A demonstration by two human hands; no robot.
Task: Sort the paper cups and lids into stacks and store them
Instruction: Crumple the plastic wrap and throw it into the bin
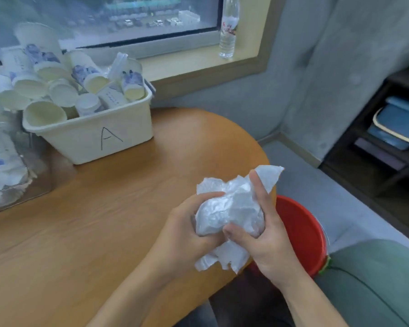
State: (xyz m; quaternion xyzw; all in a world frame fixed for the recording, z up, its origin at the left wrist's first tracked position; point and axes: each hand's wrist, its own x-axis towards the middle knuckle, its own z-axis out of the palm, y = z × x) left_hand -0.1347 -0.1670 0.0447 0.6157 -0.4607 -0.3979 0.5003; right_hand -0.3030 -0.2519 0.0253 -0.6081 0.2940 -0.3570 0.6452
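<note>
you sit at a rounded wooden table under a window, a bin marked a heaped with paper cups at ten o'clock. your left hand and right hand both curl tight round a crumpled plastic wrap at four o'clock.

Cream bin marked black "A"; blue-patterned white cups; red bucket.

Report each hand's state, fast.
Left hand: gripping the crumpled plastic bag.
Right hand: gripping the same bag.

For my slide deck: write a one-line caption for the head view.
Both hands, left and right, crumple a clear plastic bag above a red bucket, beside bin A heaped with paper cups.
</note>
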